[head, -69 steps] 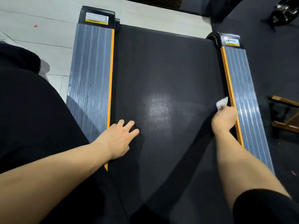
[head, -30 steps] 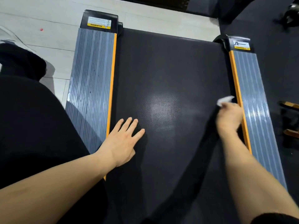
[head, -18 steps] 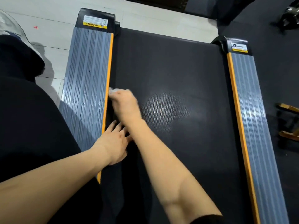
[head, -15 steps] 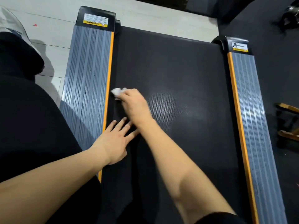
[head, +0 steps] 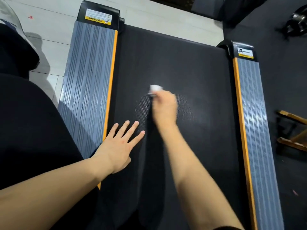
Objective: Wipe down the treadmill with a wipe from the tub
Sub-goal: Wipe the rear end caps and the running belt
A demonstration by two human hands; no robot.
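The treadmill's black belt (head: 191,67) runs up the middle of the view between two grey ribbed side rails with orange edges. My right hand (head: 164,107), blurred by motion, grips a small crumpled white wipe (head: 155,88) and holds it against the middle of the belt. My left hand (head: 119,143) lies flat on the belt with its fingers spread, beside the left rail (head: 89,77). The tub of wipes is out of view.
The right rail (head: 252,113) borders dark rubber flooring. A wooden frame (head: 294,133) stands at the right edge and dark gym gear (head: 297,22) at the top right. Pale floor tiles lie to the left. My dark-clothed knee (head: 29,133) fills the left.
My right hand swept the wipe from the belt's right edge across to the left rail and has now come back to the middle. My left hand stayed flat on the belt.
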